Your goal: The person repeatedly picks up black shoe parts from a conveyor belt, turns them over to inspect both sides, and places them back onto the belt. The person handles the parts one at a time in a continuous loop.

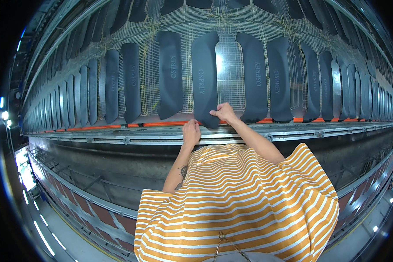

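A long dark foam panel (204,74) with rounded ends lies on a wire mesh conveyor (231,74), in a row with several like panels. My left hand (191,132) pinches its near lower corner at the orange strip. My right hand (224,112) grips the same panel's near edge, a little to the right. Both arms reach forward over a striped orange and white top.
More dark panels (170,74) (254,76) lie side by side across the mesh, to both sides. An orange strip (96,127) and a grey metal rail (292,131) edge the conveyor. Below runs a metal frame (87,192), with floor at the lower left.
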{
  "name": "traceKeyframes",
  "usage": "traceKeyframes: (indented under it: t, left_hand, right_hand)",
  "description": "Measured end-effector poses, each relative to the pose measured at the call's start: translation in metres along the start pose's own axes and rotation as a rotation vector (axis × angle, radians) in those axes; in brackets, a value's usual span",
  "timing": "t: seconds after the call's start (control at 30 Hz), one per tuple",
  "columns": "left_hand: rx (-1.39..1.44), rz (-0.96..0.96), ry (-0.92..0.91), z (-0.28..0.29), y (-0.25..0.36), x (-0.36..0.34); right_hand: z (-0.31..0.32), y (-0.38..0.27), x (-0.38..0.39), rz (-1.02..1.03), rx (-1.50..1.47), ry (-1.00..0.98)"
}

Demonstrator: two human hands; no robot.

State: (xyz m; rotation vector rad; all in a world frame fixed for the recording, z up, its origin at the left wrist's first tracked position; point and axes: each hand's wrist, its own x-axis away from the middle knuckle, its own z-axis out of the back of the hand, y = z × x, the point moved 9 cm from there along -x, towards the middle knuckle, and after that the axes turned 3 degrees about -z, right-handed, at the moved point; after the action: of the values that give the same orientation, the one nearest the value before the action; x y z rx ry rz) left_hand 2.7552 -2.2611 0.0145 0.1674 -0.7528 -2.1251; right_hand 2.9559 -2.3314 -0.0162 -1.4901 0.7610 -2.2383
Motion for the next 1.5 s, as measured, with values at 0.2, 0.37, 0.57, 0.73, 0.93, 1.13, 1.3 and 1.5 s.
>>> traceKeyframes:
  t: [0.2, 0.37, 0.57, 0.73, 0.93, 1.13, 1.3, 1.5]
  left_hand:
    - [0.962, 0.623, -0.063, -0.022, -0.042, -0.011]
    - [1.510, 0.975, -0.121, -0.043, -0.001, -0.024]
    - [1.275, 0.664, 0.012, 0.004, 0.014, -0.074]
    - [1.469, 0.436, 0.124, 0.105, 0.092, -0.096]
    - [1.268, 0.213, 0.153, 0.176, 0.131, -0.054]
    - [2.267, 0.324, -0.252, 0.144, 0.131, -0.080]
    - [2.077, 0.497, 0.021, 0.065, 0.007, -0.156]
    - [1.924, 0.536, 0.243, 0.073, -0.047, -0.120]
  right_hand:
    - [-0.033, 0.003, -0.008, -0.269, -0.677, -0.515]
    - [-0.035, 0.030, 0.013, -0.385, -0.637, -0.434]
    - [0.000, -0.026, 0.010, -0.112, -0.659, -0.111]
    - [0.067, -0.158, 0.075, 0.165, -0.716, -0.092]
    - [0.077, -0.187, 0.149, 0.328, -0.612, -0.194]
    - [0.101, -0.222, 0.216, 0.531, -0.013, -0.584]
    - [0.142, -0.164, 0.176, 0.443, 0.682, -0.801]
    - [0.272, -0.162, 0.061, 0.262, 0.608, -0.437]
